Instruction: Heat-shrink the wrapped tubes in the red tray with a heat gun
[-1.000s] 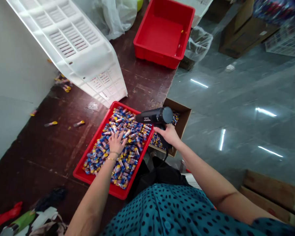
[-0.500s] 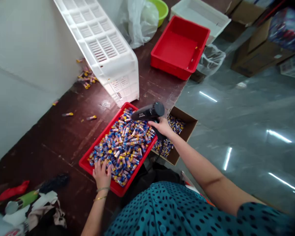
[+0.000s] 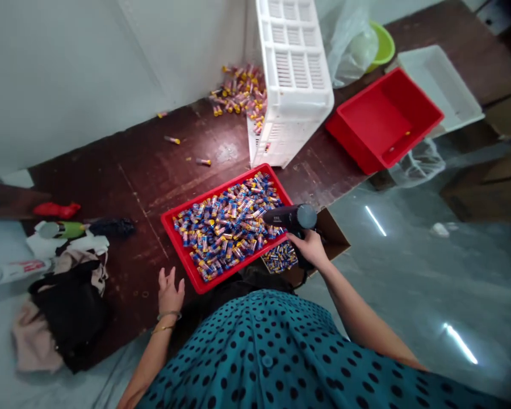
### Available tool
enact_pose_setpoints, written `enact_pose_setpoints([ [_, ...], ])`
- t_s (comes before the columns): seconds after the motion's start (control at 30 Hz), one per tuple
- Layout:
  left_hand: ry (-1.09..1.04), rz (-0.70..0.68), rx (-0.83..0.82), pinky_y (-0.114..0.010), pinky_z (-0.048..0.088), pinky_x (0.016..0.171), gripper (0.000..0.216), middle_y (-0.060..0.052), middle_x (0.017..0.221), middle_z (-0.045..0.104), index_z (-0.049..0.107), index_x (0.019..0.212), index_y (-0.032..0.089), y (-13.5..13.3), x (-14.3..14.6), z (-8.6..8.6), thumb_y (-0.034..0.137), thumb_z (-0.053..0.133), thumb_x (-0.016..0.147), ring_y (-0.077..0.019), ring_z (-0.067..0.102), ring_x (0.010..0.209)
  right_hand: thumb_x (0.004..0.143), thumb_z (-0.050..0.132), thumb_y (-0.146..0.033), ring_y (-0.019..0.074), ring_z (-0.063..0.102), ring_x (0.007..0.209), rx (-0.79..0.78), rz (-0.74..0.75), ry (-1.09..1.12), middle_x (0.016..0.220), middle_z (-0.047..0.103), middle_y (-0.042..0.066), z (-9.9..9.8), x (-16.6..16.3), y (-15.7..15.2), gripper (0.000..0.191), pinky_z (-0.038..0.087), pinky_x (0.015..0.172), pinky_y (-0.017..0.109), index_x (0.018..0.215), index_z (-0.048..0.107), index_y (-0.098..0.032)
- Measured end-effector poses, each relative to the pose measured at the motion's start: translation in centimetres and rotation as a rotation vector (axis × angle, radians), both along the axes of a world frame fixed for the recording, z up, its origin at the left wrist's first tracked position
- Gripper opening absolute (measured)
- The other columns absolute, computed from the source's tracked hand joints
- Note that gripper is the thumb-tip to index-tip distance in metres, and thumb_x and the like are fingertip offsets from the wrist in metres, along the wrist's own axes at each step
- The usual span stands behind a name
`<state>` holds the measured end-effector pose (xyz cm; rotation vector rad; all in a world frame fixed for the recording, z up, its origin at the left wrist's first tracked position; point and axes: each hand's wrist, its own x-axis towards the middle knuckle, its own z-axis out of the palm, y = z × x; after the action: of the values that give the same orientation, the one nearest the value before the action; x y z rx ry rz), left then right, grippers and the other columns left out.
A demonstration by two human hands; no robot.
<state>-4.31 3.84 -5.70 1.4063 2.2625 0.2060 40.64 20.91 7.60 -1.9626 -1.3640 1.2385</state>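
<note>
My right hand (image 3: 310, 247) grips a black hair dryer (image 3: 286, 217) by its handle. The dryer's nozzle points left over the right edge of a shallow red tray (image 3: 191, 275). Small tubes (image 3: 225, 224) with blue, printed wraps and yellow ends fill the tray in a loose heap. Beside the tray's near left corner, my left hand (image 3: 170, 292) is held over the dark tabletop (image 3: 132, 255), fingers apart and nothing in it. Below the dryer, a cardboard box (image 3: 337, 232) contains more wrapped tubes (image 3: 281, 257), partly hidden by the tray and my right hand.
A white slatted crate (image 3: 300, 94) stands behind the tray, with loose pink-and-yellow tubes (image 3: 236, 94) piled beside it. Farther right are a deep red bin (image 3: 392, 113), a white tub (image 3: 445, 85) and a green bowl (image 3: 383, 48). Cloth items (image 3: 72, 307) lie at left.
The camera view has turned, shifting the scene. My left hand has left the tubes and tray edge and is off to the left. The dryer has moved toward the tray's near right edge.
</note>
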Motion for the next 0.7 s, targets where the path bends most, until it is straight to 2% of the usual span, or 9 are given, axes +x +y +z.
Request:
enact_pose_setpoints([
  [0.07,-0.034,0.036,-0.014,-0.046,0.049,0.104,0.053,-0.019,0.159,0.024,0.052,0.139,0.014,-2.0,0.7,-0.4,0.037,0.05,0.091,-0.0314,0.052,0.129,0.076,0.068,-0.054,0.0293,0.069,0.086,-0.058,0.059,0.048,0.095,0.075,0.013,0.4,0.5,-0.2,0.051,0.054,0.071,0.033,0.1,0.073,-0.009],
  [0.2,-0.084,0.109,-0.038,-0.046,0.047,0.105,0.051,-0.018,0.158,0.026,0.053,0.138,0.015,-4.6,2.4,-1.1,0.034,0.051,0.091,-0.031,0.052,0.129,0.073,0.07,-0.055,0.0292,0.067,0.075,-0.051,0.105,-0.11,0.078,0.073,0.012,0.9,-0.2,0.9,0.048,0.05,0.062,0.033,0.086,0.073,-0.009],
  [0.27,-0.106,0.125,-0.048,-0.046,0.048,0.105,0.05,-0.019,0.158,0.027,0.053,0.138,0.014,-5.1,3.0,-1.5,0.032,0.05,0.091,-0.031,0.052,0.13,0.074,0.07,-0.052,0.0274,0.067,0.074,-0.068,0.178,-0.017,0.078,0.073,0.011,0.6,-2.7,1.9,0.045,0.05,0.063,0.033,0.088,0.072,-0.01],
  [0.33,-0.132,0.124,-0.052,-0.046,0.049,0.104,0.05,-0.02,0.158,0.027,0.053,0.138,0.014,-5.4,3.4,-1.8,0.031,0.05,0.091,-0.031,0.053,0.129,0.076,0.07,-0.049,0.0247,0.066,0.074,-0.079,0.268,0.153,0.083,0.073,0.01,-0.1,-6.5,3.0,0.042,0.051,0.065,0.032,0.093,0.072,-0.011],
  [0.47,-0.15,0.127,-0.042,-0.045,0.049,0.104,0.049,-0.019,0.159,0.025,0.053,0.137,0.015,-5.7,3.0,-2.3,0.031,0.05,0.091,-0.0299,0.054,0.129,0.077,0.069,-0.041,0.0219,0.065,0.078,0.081,0.406,0.276,0.086,0.072,0.005,-1.3,-15.5,5.2,0.034,0.051,0.071,0.03,0.095,0.072,-0.013],
  [0.53,-0.14,0.129,-0.039,-0.044,0.049,0.104,0.049,-0.018,0.159,0.025,0.053,0.137,0.015,-5.8,2.5,-2.4,0.031,0.05,0.091,-0.029,0.053,0.13,0.078,0.067,-0.039,0.0209,0.065,0.079,0.11,0.488,0.313,0.085,0.072,0.004,-1.5,-18.6,6.2,0.031,0.05,0.071,0.028,0.095,0.072,-0.014],
  [0.6,-0.128,0.124,-0.034,-0.043,0.048,0.106,0.049,-0.017,0.159,0.026,0.053,0.137,0.017,-5.8,1.9,-2.4,0.032,0.049,0.091,-0.0282,0.052,0.131,0.078,0.067,-0.039,0.0207,0.064,0.078,0.142,0.501,0.269,0.081,0.071,0.004,-1.4,-20.0,7.2,0.03,0.049,0.07,0.027,0.092,0.072,-0.013],
  [0.7,-0.11,0.105,-0.032,-0.044,0.045,0.108,0.049,-0.019,0.158,0.027,0.053,0.138,0.014,-5.2,1.4,-2.4,0.031,0.047,0.092,-0.0288,0.05,0.133,0.078,0.067,-0.041,0.0205,0.063,0.075,0.149,0.433,0.226,0.079,0.07,0.004,-0.9,-19.8,8.6,0.032,0.048,0.068,0.027,0.09,0.071,-0.011],
])
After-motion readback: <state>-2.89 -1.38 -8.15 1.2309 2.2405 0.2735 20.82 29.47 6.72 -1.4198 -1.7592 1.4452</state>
